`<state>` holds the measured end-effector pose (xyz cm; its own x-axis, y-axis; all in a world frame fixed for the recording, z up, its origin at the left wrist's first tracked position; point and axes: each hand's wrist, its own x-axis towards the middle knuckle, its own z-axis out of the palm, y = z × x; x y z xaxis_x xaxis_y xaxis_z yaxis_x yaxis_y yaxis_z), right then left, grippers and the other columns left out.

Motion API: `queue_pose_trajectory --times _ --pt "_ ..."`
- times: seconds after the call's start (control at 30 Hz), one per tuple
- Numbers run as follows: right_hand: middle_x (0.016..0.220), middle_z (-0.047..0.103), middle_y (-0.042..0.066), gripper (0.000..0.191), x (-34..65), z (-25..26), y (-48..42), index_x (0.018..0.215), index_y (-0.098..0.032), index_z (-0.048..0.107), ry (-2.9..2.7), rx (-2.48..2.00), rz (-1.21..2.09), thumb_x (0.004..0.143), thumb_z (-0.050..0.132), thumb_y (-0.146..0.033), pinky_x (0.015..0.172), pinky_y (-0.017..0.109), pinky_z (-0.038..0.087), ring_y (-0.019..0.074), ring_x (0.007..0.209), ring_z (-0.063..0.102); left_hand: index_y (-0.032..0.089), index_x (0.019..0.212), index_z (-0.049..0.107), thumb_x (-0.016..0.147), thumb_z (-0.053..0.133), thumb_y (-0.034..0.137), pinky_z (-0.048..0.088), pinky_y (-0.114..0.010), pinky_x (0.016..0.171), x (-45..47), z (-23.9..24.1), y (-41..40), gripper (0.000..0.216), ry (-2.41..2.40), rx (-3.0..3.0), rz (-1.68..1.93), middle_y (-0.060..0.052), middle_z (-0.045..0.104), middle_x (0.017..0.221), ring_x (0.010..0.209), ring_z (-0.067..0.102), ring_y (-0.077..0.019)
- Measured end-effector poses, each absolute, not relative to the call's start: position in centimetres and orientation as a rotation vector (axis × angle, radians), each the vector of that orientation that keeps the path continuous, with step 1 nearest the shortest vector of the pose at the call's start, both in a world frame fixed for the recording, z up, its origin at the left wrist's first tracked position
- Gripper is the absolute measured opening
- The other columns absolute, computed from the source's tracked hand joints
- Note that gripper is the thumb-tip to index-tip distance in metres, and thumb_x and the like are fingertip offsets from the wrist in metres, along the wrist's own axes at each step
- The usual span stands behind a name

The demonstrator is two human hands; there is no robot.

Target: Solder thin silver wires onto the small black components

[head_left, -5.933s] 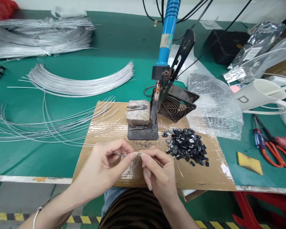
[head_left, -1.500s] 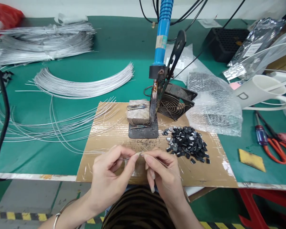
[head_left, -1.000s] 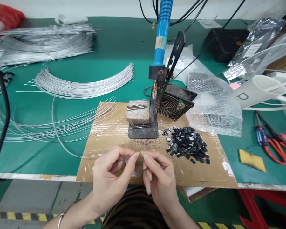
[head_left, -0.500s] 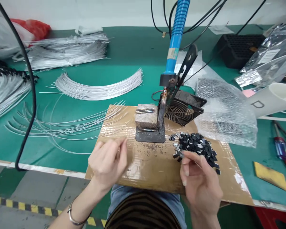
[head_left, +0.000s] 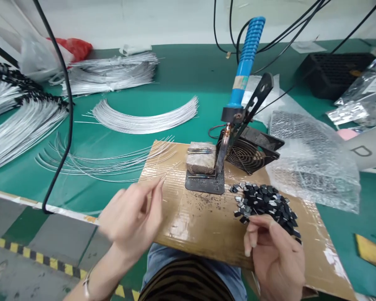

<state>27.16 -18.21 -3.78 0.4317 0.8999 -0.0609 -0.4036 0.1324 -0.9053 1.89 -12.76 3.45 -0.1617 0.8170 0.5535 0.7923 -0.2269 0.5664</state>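
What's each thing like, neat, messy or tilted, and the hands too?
Left hand: thumb and finger pinched together
Right hand: fingers curled
Black pieces: loosely heaped
Front wires: spread loosely
Curved wire bunch: gathered together
Cardboard: lying flat
Blue tool: tilted
Fan: tilted; can't tell if it's on
Bubble wrap: spread out

We hold our left hand (head_left: 131,215) back upward, thumb and forefinger tips meeting; our right hand (head_left: 277,259) shows its palm, fingers (head_left: 252,239) curled.
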Motion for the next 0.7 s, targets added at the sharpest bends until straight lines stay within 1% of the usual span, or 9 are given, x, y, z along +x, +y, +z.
queue_pose_trajectory --times 0.03,0.1,0.2,0.27,0.33,0.4,0.47,0.6,0.7 --pt "0.076 0.068 0.008 0.024 27.2 -3.8 -18.2 0.092 -0.016 0.087 -0.590 -1.044 1.033 0.097 0.069 -0.032 0.037 0.022 0.051 0.0127 0.052 0.060 0.023 0.087 0.081 0.084 0.080 0.023 0.041 -0.029 0.059 1.9 2.3 -11.6 0.003 1.961 2.048 1.398 0.003 0.067 0.060 0.051 0.052 -0.0121" --pt "0.076 0.068 0.008 0.024 27.3 -3.7 -18.3 0.091 -0.016 0.087 -0.592 -1.050 1.047 0.097 0.070 -0.032 0.037 0.022 0.051 0.0124 0.051 0.060 0.021 0.084 0.078 0.090 0.075 0.024 0.040 -0.028 0.057 1.9 0.5 -9.4 0.007 1.988 2.039 1.413 0.004 0.062 0.056 0.051 0.051 -0.0115" --pt "0.075 0.067 0.007 0.023 27.3 -3.7 -18.3 0.090 -0.016 0.087 -0.591 -1.050 1.054 0.096 0.071 -0.032 0.037 0.022 0.051 0.0122 0.050 0.060 0.019 0.090 0.074 0.097 0.068 0.026 0.045 -0.025 0.058 1.8 -0.4 -7.6 0.012 1.973 1.973 1.401 0.001 0.070 0.069 0.056 0.058 -0.0118" --pt "0.074 0.067 0.007 0.022 27.2 -3.7 -18.2 0.089 -0.017 0.086 -0.589 -1.052 1.049 0.095 0.072 -0.032 0.037 0.022 0.051 0.0125 0.050 0.060 0.019 0.093 0.073 0.099 0.066 0.027 0.050 -0.026 0.066 1.6 0.0 -7.0 0.012 1.943 1.972 1.353 -0.001 0.074 0.078 0.064 0.064 -0.0136" --pt "0.073 0.067 0.007 0.022 27.2 -3.6 -18.2 0.088 -0.016 0.086 -0.595 -1.056 1.046 0.095 0.072 -0.032 0.036 0.022 0.051 0.0128 0.050 0.060 0.020 0.092 0.074 0.098 0.067 0.027 0.053 -0.031 0.076 1.4 0.4 -6.3 0.012 1.923 2.015 1.280 -0.002 0.075 0.083 0.074 0.068 -0.0168" --pt "0.072 0.066 0.007 0.023 27.2 -3.5 -18.2 0.088 -0.016 0.086 -0.600 -1.060 1.049 0.094 0.073 -0.033 0.036 0.023 0.051 0.0132 0.049 0.060 0.022 0.088 0.077 0.094 0.070 0.028 0.051 -0.037 0.085 1.1 0.5 -5.3 0.011 1.937 2.076 1.201 -0.005 0.075 0.091 0.088 0.068 -0.0220" --pt "0.072 0.067 0.007 0.023 27.2 -3.5 -18.2 0.087 -0.017 0.086 -0.601 -1.063 1.053 0.094 0.073 -0.034 0.036 0.023 0.050 0.0132 0.049 0.060 0.023 0.086 0.079 0.091 0.073 0.029 0.048 -0.041 0.087 0.9 0.1 -3.9 0.010 1.966 2.127 1.111 -0.007 0.070 0.093 0.094 0.065 -0.0260" --pt "0.072 0.067 0.007 0.023 27.3 -3.8 -18.1 0.087 -0.017 0.087 -0.619 -1.048 1.054 0.095 0.073 -0.033 0.036 0.022 0.049 0.0124 0.048 0.060 0.022 0.087 0.080 0.093 0.068 0.027 0.045 -0.037 0.071 0.8 -0.8 -1.4 0.015 1.964 2.166 0.924 -0.005 0.062 0.080 0.077 0.061 -0.0239" --pt "0.073 0.067 0.007 0.023 27.5 -4.0 -18.2 0.089 -0.017 0.087 -0.625 -1.048 1.075 0.096 0.071 -0.032 0.038 0.022 0.050 0.0125 0.049 0.061 0.022 0.084 0.080 0.093 0.066 0.027 0.044 -0.036 0.070 0.7 -1.1 -0.4 0.017 1.924 2.183 0.822 -0.005 0.066 0.076 0.073 0.062 -0.0231"
